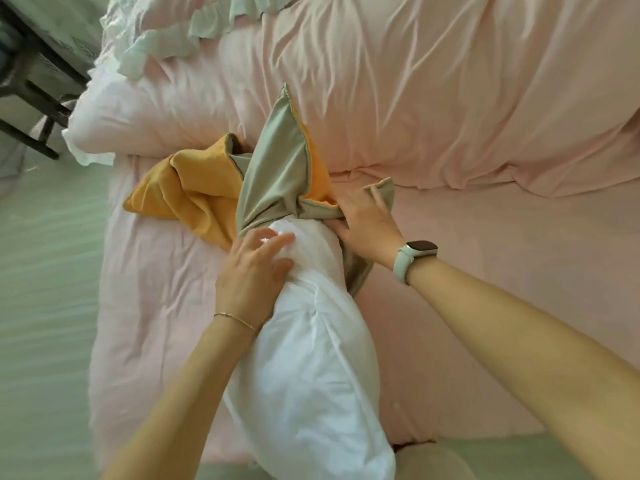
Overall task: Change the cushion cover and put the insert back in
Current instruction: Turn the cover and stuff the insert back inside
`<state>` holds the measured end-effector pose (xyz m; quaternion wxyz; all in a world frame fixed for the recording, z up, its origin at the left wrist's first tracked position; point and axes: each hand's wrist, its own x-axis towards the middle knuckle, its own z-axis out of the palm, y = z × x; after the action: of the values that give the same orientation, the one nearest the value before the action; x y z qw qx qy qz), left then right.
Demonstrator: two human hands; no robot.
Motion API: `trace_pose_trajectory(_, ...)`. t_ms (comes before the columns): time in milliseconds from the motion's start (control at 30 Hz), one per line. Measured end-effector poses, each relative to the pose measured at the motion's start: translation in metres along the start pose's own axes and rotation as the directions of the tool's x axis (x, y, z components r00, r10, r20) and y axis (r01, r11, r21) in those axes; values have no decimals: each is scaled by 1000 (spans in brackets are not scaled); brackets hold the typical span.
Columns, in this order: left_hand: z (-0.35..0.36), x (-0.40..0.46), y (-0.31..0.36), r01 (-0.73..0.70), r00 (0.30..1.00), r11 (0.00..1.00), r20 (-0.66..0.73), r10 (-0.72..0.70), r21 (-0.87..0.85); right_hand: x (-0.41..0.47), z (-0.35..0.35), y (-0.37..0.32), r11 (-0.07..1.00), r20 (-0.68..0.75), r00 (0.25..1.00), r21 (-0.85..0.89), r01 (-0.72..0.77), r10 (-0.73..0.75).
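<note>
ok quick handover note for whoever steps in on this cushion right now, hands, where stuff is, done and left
Left hand: flat, pressing on the white insert.
Right hand: fingers spread on the cover's edge at its opening.
Cover, grey-green one side and orange the other, lies bunched on the pink bed.
Done: only the insert's far tip is at the cover's mouth.
Left: work the cover down over the whole insert, then close it.

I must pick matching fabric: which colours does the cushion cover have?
The cushion cover is mustard yellow on one face, grey-green on the other; head view.
</note>
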<state>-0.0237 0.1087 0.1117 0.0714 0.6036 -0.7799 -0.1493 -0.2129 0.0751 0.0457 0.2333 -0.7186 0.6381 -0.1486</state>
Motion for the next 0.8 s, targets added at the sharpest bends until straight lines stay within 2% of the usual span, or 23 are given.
trace_pose_trajectory(67, -5, -1, 0, 59, 985, 977, 172, -23, -205, 4, -6, -5, 998, 11, 1000, 65, -13, 12)
trace_pose_trajectory(133, -7, -4, 10, 168, 922, 921, 386, -21, -351, -2, -6, -7, 967, 59, 995, 239, -86, 74)
trace_pose_trajectory(167, -2, -6, 16, 164, 896, 930, 444, -1, -329, -6, -6, -6, 926, 77, 988, 344, -152, 133)
trace_pose_trajectory(233, 20, -9, 30, 114, 855, 987, 518, -39, -113, -17, -3, -7, 811, 90, 960, 517, -272, 265)
trace_pose_trajectory(333, 63, 10, 32, 80, 901, 984, 410, -141, 161, -45, -4, -6, 684, 105, 914, 631, -367, 393)
trace_pose_trajectory(433, 86, 50, 38, 4, 928, 963, 357, -105, 271, -75, -7, 2, 613, 69, 876, 688, -389, 478)
trace_pose_trajectory(500, 91, 57, 56, -77, 944, 982, 331, 16, 172, -80, -14, 17, 519, 34, 788, 734, -437, 615)
trace_pose_trajectory(533, 92, 49, 67, -131, 948, 987, 304, 96, 96, -79, -17, 26, 507, 18, 752, 727, -462, 659)
trace_pose_trajectory(633, 83, -1, 90, -297, 892, 946, 314, 324, -131, -73, -21, 48, 498, 98, 727, 667, -555, 679)
trace_pose_trajectory(700, 79, -31, 84, -324, 897, 924, 244, 368, -202, -73, -16, 58, 507, 164, 735, 625, -594, 658)
trace_pose_trajectory(767, 83, -44, 70, -326, 933, 937, 118, 340, -124, -78, -13, 66, 530, 166, 725, 577, -621, 668)
trace_pose_trajectory(800, 86, -47, 63, -289, 950, 955, 104, 295, -67, -82, -13, 70, 528, 166, 716, 567, -632, 678)
